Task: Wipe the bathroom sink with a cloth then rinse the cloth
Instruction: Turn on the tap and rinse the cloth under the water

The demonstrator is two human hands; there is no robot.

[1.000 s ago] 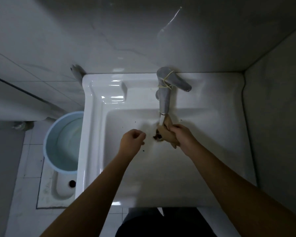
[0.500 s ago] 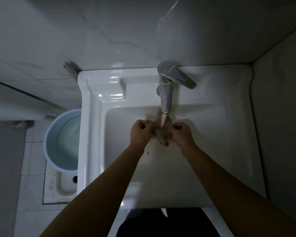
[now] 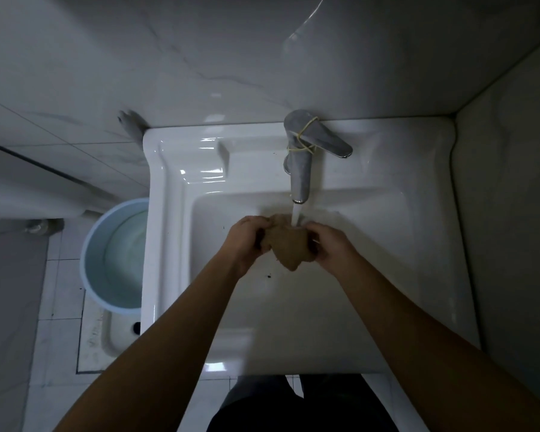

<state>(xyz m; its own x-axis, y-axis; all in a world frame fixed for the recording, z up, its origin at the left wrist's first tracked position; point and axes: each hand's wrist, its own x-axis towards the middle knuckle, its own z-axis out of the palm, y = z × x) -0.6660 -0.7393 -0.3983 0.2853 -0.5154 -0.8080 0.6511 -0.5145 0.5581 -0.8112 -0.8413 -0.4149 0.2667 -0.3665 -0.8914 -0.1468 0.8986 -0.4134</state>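
A white rectangular sink (image 3: 169, 232) fills the middle of the view. Its chrome faucet (image 3: 301, 169), bound with a yellow rubber band, runs a stream of water (image 3: 295, 217) into the basin. A wet brown cloth (image 3: 289, 246) hangs bunched under that stream. My left hand (image 3: 247, 240) grips the cloth's left side and my right hand (image 3: 331, 246) grips its right side, both over the basin just below the spout. Dark specks dot the basin floor near the cloth.
A light blue bucket (image 3: 100, 232) with water stands on the floor left of the sink, above a white squat pan (image 3: 113, 338). Tiled walls close in behind and on the right. My dark trousers show below the sink's front edge.
My left hand came over from the basin's left and took hold of the cloth. Both hands have spread the cloth wider under the running water.
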